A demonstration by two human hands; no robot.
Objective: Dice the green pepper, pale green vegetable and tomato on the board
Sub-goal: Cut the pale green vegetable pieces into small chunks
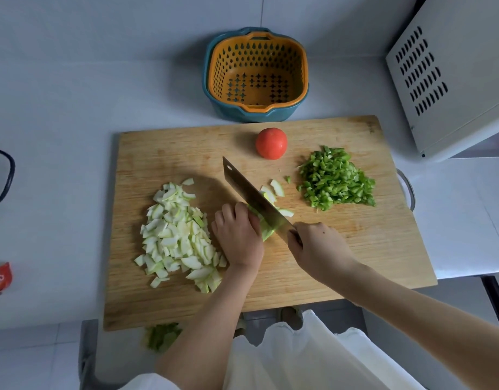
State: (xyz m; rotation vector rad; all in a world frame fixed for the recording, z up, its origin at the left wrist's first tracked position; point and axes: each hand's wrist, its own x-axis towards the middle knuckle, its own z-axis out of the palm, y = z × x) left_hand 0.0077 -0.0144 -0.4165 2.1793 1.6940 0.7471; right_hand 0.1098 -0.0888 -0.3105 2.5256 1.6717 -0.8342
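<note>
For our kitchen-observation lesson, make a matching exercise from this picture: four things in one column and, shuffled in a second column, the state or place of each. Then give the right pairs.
Things
1. tomato
2. green pepper
3. pale green vegetable pieces
4. orange basket

States or places
A. heaped on the board's left side
B. whole, toward the board's far edge
C. on the counter behind the board
D. diced, heaped on the board's right side

Pairs: 1-B; 2-D; 3-A; 4-C
</note>
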